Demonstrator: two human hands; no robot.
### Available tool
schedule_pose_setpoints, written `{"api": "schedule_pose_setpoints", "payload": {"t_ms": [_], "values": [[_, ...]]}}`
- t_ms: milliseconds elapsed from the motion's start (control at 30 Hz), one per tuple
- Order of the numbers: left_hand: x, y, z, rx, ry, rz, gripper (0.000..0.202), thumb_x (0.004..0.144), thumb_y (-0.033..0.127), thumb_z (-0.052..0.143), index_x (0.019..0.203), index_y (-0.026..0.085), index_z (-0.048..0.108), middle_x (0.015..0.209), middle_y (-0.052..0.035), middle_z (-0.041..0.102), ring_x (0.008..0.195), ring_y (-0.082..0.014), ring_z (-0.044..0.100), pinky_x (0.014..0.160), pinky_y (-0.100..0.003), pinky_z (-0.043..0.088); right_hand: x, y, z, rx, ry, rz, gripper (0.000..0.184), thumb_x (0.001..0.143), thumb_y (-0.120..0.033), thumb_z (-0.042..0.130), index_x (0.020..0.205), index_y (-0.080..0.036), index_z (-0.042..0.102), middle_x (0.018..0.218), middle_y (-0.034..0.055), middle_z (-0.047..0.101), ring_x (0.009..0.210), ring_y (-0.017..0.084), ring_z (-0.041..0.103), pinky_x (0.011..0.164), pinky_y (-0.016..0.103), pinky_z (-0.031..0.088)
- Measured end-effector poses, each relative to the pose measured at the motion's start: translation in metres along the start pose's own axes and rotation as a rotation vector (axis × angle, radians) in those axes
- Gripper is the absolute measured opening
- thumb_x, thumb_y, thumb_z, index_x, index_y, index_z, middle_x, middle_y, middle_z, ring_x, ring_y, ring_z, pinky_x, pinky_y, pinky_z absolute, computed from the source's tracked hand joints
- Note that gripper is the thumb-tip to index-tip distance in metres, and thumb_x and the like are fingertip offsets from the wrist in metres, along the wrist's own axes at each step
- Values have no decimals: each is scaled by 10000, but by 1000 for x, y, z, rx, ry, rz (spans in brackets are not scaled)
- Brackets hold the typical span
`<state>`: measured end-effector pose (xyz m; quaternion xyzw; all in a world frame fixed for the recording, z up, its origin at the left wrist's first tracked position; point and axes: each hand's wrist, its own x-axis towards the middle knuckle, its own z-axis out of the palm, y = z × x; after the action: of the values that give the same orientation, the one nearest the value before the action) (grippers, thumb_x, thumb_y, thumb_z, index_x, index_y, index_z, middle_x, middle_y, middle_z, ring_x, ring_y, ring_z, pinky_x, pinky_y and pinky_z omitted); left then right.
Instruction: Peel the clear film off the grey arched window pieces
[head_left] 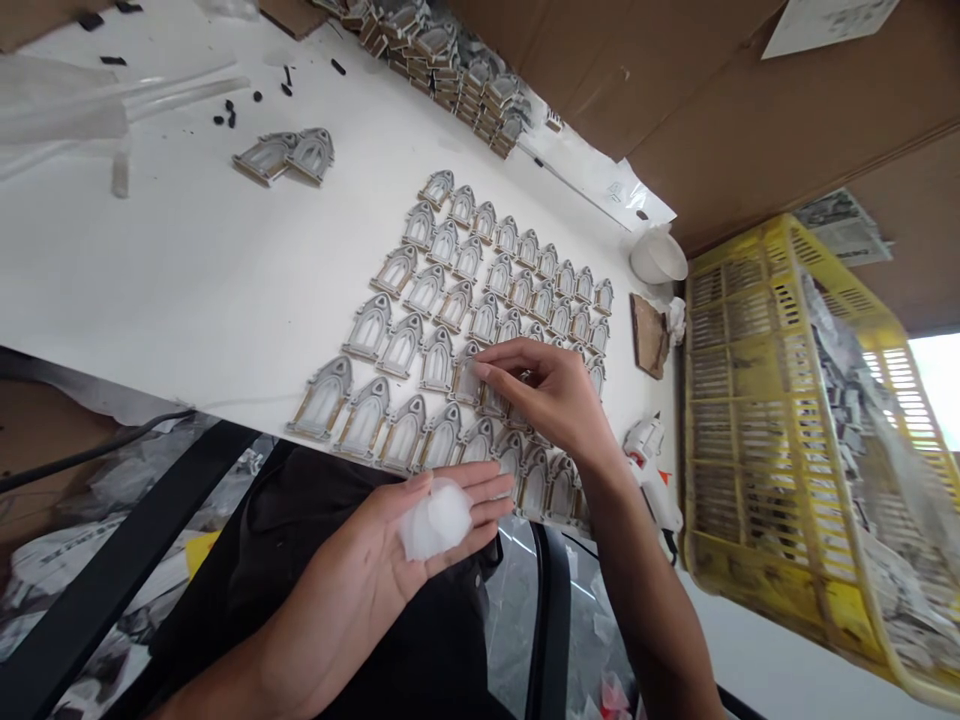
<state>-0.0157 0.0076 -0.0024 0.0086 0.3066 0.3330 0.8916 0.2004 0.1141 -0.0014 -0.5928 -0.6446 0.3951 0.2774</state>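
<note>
My left hand [390,545] is palm up with its fingers stretched out. It holds a small pile of thin, translucent white pieces [436,520] on the palm, the thumb against their edge. My right hand [551,395] is pinched, thumb and forefinger together, at a small grey arched window frame [466,378] on the table. What lies between those fingertips is too small to make out. Several like frames stand in rows around it, such as a nearer arched frame [322,400] with a pale centre and brown edges. My right hand and forearm hide part of the rows.
Two overlapping frames [289,155] lie apart at the left, near black scraps and clear plastic strips. Stacked frames [465,75] line the back against cardboard. To the right are a white cup [658,256], a glue gun [654,480] and a yellow crate [772,420].
</note>
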Motion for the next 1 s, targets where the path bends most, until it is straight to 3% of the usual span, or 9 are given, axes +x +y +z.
{"api": "schedule_pose_setpoints", "payload": {"t_ms": [233, 500, 600, 667, 733, 833, 1000], "values": [[-2, 1, 2, 4, 18, -4, 465, 1057, 490, 654, 1285, 149, 872, 1478, -142, 788, 1500, -397, 650, 1359, -561, 422, 1, 1, 0, -20, -15, -15, 196, 989, -407, 822, 1073, -240, 882, 932, 33, 858, 704, 156, 691, 621, 318, 542], [0, 2, 1, 13, 38, 10, 464, 1043, 499, 677, 1284, 155, 872, 1461, -136, 798, 1493, -395, 656, 1356, -556, 425, -4, -3, -12, -165, 92, -82, 190, 1012, -417, 813, 1116, -270, 872, 1014, 23, 810, 759, 154, 654, 707, 318, 542], [-1, 4, 2, -5, 59, 40, 433, 1047, 473, 686, 1282, 160, 871, 1435, -126, 813, 1500, -381, 649, 1356, -543, 428, -15, -15, -18, -139, -25, -99, 191, 1008, -416, 842, 1137, -277, 868, 1014, 17, 815, 757, 153, 671, 673, 309, 533], [-3, 5, 2, -26, 57, 68, 404, 1056, 456, 681, 1274, 175, 872, 1417, -114, 821, 1507, -368, 642, 1348, -535, 443, -25, -24, -21, -120, -160, -141, 223, 988, -419, 884, 1172, -294, 866, 1112, 26, 825, 856, 177, 721, 696, 316, 554], [-3, 6, 1, -45, 59, 84, 367, 1051, 452, 693, 1225, 191, 883, 1373, -103, 836, 1509, -366, 634, 1327, -539, 471, -33, -31, -20, -119, -286, -209, 310, 973, -427, 914, 1255, -316, 850, 1220, 36, 816, 1060, 228, 752, 867, 362, 608], [-3, 7, -1, -62, 65, 75, 321, 1021, 452, 736, 1144, 202, 896, 1319, -94, 847, 1519, -372, 615, 1290, -538, 518, -39, -33, -13, -144, -383, -299, 409, 972, -406, 925, 1357, -318, 816, 1309, 57, 788, 1261, 274, 706, 1069, 425, 588], [-4, 7, -2, -75, 10, 87, 298, 1039, 434, 713, 1118, 215, 899, 1409, -77, 813, 1560, -373, 573, 1256, -534, 558, -35, -26, 0, -45, -458, -361, 356, 997, -331, 907, 1339, -270, 827, 1262, 69, 797, 1215, 249, 713, 1032, 401, 598]]}}
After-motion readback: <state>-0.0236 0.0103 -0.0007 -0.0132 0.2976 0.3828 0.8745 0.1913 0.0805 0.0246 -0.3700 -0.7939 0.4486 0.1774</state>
